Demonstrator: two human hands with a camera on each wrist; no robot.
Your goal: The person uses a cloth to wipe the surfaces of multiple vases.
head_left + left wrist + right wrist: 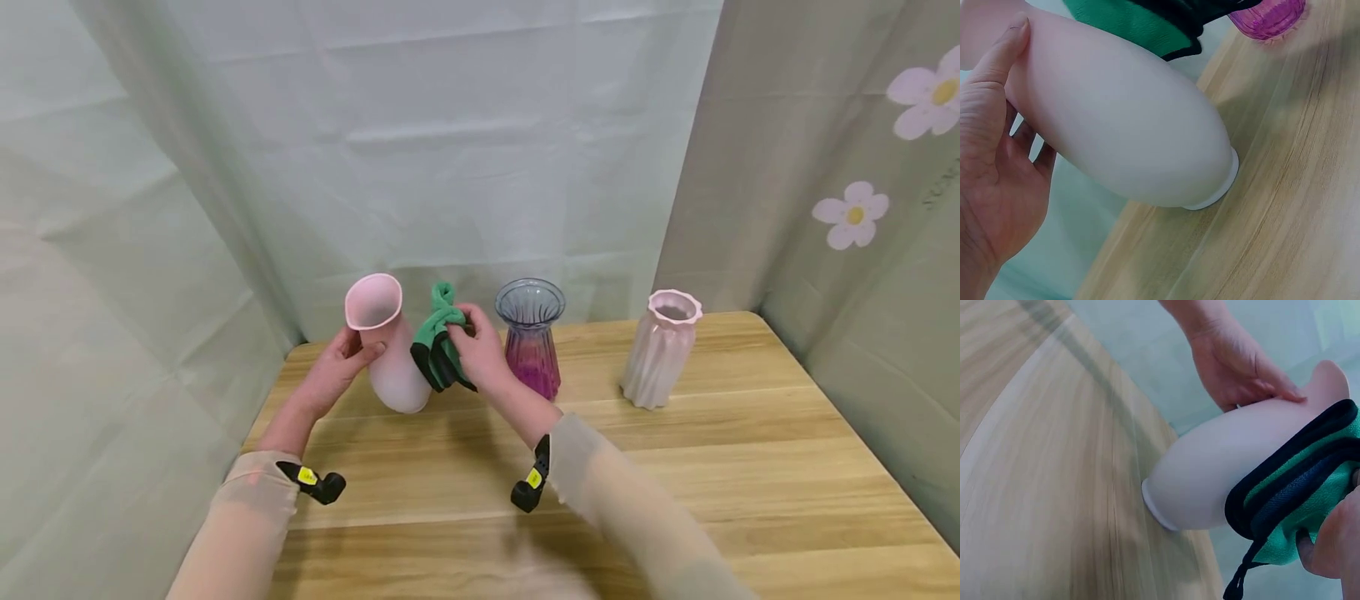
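My left hand (335, 373) grips a smooth vase (397, 371) by its neck, thumb on the near side. The vase is pink at the flared mouth and paler toward its foot (1217, 187); whether that foot touches the table I cannot tell. My right hand (480, 346) pinches a bunched green cloth (438, 325) with black edging, close to the right side of the vase. In the right wrist view the folded cloth (1291, 481) overlaps part of the vase's body, and a dark cord hangs from it. Whether cloth and vase touch is unclear.
Right of the cloth stands a ribbed glass vase (534, 354), blue-grey above and purple below. Farther right is a pale pink fluted vase (658, 358) with a scalloped rim. The wooden table (712, 467) meets hanging curtains (465, 167) at the back and sides.
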